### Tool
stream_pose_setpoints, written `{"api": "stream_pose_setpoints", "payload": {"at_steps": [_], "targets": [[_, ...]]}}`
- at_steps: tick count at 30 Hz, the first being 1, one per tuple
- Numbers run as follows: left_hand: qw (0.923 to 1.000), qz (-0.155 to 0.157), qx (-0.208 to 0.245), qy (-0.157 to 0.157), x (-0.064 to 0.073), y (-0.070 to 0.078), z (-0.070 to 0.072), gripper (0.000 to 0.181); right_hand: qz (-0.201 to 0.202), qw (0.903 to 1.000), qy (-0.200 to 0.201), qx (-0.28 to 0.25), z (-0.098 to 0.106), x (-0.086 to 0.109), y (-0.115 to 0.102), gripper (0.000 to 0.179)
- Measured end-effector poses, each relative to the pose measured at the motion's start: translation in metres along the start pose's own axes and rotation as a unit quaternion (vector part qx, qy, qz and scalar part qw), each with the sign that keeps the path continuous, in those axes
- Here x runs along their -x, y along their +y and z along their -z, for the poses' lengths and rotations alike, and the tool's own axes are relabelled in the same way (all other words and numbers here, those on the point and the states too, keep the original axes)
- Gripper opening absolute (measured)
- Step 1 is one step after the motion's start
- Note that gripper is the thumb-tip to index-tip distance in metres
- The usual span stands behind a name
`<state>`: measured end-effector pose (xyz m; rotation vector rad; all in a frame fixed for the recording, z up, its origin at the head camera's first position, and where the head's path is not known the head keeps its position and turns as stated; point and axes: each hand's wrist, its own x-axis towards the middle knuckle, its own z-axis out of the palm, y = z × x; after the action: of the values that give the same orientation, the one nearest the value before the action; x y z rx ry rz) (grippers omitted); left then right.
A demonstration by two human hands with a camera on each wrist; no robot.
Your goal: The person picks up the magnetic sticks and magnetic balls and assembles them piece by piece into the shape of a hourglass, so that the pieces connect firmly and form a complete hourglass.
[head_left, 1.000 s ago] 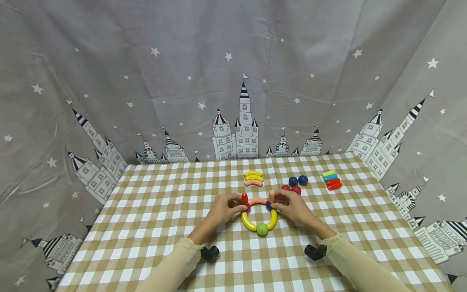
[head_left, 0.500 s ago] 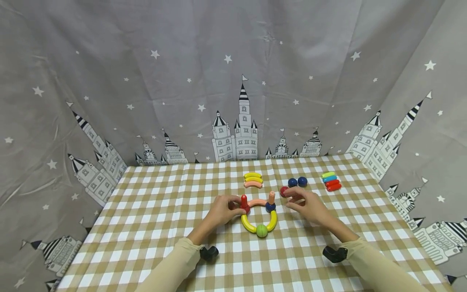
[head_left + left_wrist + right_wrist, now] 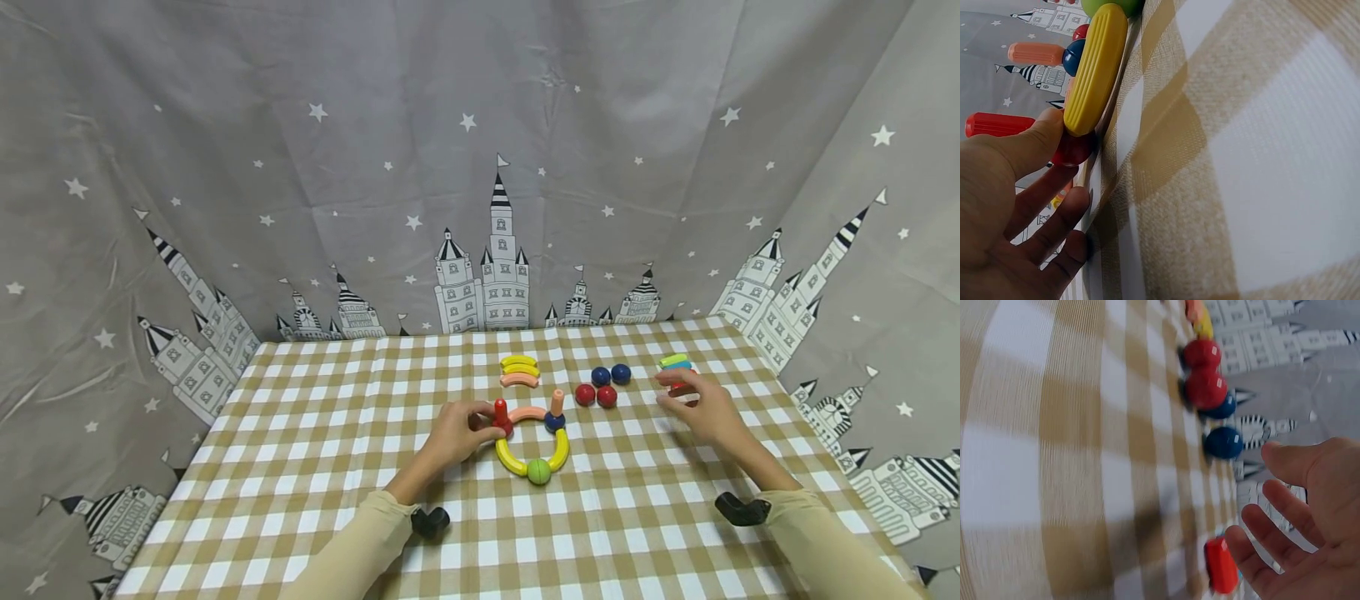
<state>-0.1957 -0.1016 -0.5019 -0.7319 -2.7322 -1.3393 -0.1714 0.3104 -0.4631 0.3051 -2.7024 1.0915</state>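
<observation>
A ring on the cloth joins two yellow curved pieces [image 3: 511, 458], a green ball [image 3: 538, 472], a peach curved piece [image 3: 527, 413], a blue ball [image 3: 555, 422] and a red ball [image 3: 1074, 150]. From the red ball rises a red rod [image 3: 500, 409]; a peach rod [image 3: 557, 402] stands on the blue one. My left hand [image 3: 453, 435] pinches the red ball between thumb and finger at the ring's left side. My right hand [image 3: 705, 408], fingers spread and holding nothing, hovers by the row of rods at the right; it partly covers the red rods [image 3: 1220, 565].
Lime [image 3: 672, 360] and light blue rods lie behind the right hand. Two red balls [image 3: 585, 394] and two dark blue balls [image 3: 621, 373] sit right of the ring. Beyond it lie yellow and peach curved pieces [image 3: 519, 379]. A grey castle-print curtain [image 3: 345, 192] borders the checked tablecloth [image 3: 315, 433].
My right hand has let go of the ring's blue ball and peach rod and moved right, past the loose balls, to the rods. My left hand stays at the red ball.
</observation>
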Motion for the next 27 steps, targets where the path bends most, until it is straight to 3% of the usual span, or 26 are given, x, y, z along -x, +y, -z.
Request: {"api": "stream_pose_setpoints", "payload": {"at_steps": [10, 18, 27], "targets": [[0.9998, -0.018, 0.008, 0.005, 0.0, -0.001, 0.0, 0.024, 0.001, 0.9991, 0.035, 0.023, 0.01, -0.003, 0.033, 0.034], [0.999, -0.043, -0.002, 0.015, 0.001, -0.001, -0.001, 0.024, -0.066, 0.9956, 0.011, 0.066, 0.014, -0.006, 0.053, 0.035], [1.0, -0.004, 0.004, 0.002, 0.001, 0.001, 0.001, 0.025, -0.049, 0.9951, 0.012, 0.085, 0.011, -0.01, 0.06, 0.034]]}}
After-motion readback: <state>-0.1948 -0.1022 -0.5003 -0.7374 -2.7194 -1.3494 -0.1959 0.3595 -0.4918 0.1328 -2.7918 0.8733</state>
